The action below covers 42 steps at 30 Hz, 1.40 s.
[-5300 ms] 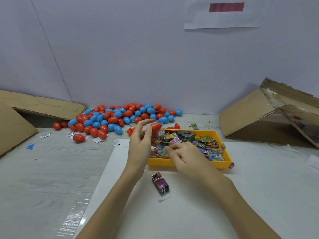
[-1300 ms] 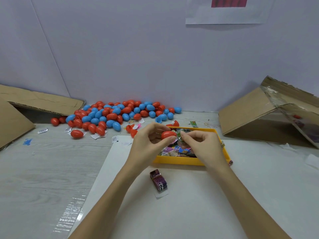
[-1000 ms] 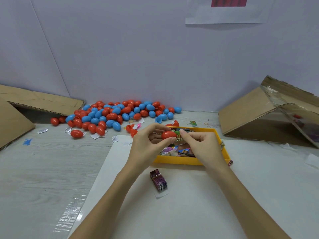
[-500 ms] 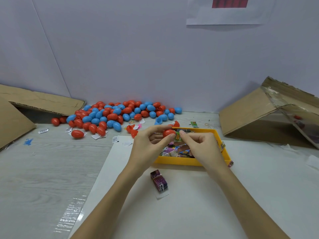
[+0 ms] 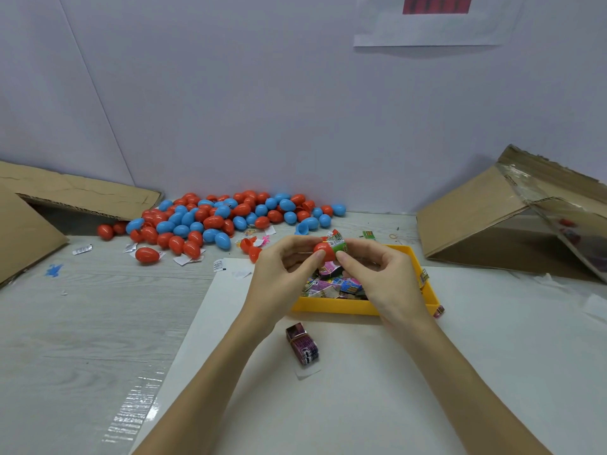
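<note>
Over yellow tray [image 5: 331, 307] on white sheet [image 5: 361, 405]: left hand [image 5: 282, 277] pinches red egg half [image 5: 322, 250], right hand [image 5: 382, 277] pinches green packet [image 5: 338, 247] at its rim.

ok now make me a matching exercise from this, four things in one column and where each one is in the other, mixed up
Things
1. red egg shell
2. green packet
3. purple card bundle
4. pile of red and blue eggs

Places
a. on the white sheet, on the person's side of the yellow tray
b. pinched by the right hand
c. on the table by the back wall
d. held in the left hand at its fingertips

Pairs: 1-d, 2-b, 3-a, 4-c
</note>
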Each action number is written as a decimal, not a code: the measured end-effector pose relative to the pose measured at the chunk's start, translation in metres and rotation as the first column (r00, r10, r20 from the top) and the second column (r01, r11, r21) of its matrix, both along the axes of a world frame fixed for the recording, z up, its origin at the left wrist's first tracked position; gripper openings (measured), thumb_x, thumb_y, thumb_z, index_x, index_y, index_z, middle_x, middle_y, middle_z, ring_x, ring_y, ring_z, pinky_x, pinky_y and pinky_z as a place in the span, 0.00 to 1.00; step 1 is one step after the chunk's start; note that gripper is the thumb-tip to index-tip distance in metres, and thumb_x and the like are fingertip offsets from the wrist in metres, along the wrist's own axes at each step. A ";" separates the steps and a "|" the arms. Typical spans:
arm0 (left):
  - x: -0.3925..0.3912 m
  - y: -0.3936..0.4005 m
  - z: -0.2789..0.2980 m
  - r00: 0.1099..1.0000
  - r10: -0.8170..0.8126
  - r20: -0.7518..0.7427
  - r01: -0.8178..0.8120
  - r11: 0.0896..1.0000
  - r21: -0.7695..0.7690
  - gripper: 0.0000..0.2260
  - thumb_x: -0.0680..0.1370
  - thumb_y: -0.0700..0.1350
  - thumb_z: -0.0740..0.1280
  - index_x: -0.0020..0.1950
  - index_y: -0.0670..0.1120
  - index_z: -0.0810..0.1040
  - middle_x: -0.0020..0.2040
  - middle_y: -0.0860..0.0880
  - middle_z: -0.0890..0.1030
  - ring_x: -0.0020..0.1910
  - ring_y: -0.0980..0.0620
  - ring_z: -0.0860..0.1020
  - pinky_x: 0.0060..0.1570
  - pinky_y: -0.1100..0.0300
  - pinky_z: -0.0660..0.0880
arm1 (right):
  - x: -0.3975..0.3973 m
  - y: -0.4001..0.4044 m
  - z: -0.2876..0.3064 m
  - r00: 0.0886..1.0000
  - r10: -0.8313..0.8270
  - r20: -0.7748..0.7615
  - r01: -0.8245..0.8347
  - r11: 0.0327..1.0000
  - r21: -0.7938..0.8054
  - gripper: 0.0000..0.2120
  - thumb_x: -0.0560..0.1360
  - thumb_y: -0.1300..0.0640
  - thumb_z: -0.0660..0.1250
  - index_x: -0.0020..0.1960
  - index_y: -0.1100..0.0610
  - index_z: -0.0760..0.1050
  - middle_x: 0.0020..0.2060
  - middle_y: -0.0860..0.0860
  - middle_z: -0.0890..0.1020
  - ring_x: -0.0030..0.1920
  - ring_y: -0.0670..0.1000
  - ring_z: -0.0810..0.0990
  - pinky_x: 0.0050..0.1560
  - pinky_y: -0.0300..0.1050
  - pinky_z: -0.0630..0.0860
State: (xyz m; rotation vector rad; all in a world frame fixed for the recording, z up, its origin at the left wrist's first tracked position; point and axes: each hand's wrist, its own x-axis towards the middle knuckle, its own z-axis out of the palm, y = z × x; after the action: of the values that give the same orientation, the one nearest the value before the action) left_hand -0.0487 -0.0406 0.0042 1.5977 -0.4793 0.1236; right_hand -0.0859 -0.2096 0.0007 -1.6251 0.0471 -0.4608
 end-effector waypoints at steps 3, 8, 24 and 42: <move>0.000 0.001 0.001 0.999 -0.021 -0.034 0.021 1.000 -0.021 0.09 0.79 0.43 0.73 0.58 0.50 0.84 0.51 0.56 0.87 0.52 0.57 0.85 0.53 0.65 0.80 | 0.000 0.000 0.000 1.000 0.005 0.020 -0.005 1.000 -0.004 0.14 0.75 0.58 0.77 0.60 0.53 0.84 0.49 0.44 0.88 0.50 0.43 0.86 0.48 0.36 0.81; 0.000 0.002 0.003 0.997 -0.036 -0.062 0.035 0.999 -0.031 0.09 0.79 0.43 0.73 0.58 0.50 0.84 0.51 0.57 0.87 0.52 0.58 0.85 0.50 0.68 0.79 | 0.000 0.001 -0.001 1.000 0.010 0.022 -0.011 1.000 0.013 0.14 0.75 0.58 0.77 0.60 0.52 0.84 0.50 0.44 0.88 0.52 0.43 0.86 0.50 0.35 0.81; -0.001 0.003 0.005 0.996 -0.056 -0.076 0.051 0.997 -0.062 0.08 0.79 0.45 0.73 0.57 0.52 0.84 0.50 0.56 0.87 0.52 0.57 0.85 0.49 0.69 0.78 | -0.003 0.003 0.004 1.000 -0.017 0.014 0.017 1.000 -0.013 0.16 0.75 0.57 0.76 0.63 0.53 0.83 0.52 0.45 0.87 0.53 0.43 0.85 0.56 0.43 0.83; -0.006 -0.002 -0.003 0.942 0.045 0.331 -0.090 0.988 0.122 0.23 0.74 0.41 0.78 0.68 0.47 0.79 0.59 0.53 0.84 0.55 0.53 0.84 0.57 0.57 0.81 | -0.007 0.007 0.013 0.962 0.234 -0.142 -0.145 0.877 0.458 0.17 0.75 0.61 0.75 0.63 0.56 0.80 0.50 0.53 0.88 0.51 0.51 0.87 0.45 0.38 0.82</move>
State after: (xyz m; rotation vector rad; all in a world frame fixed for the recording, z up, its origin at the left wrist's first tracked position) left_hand -0.0549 -0.0429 0.0014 1.7364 -0.7024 0.4227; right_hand -0.0933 -0.2025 0.0133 -1.2001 0.1278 -0.1213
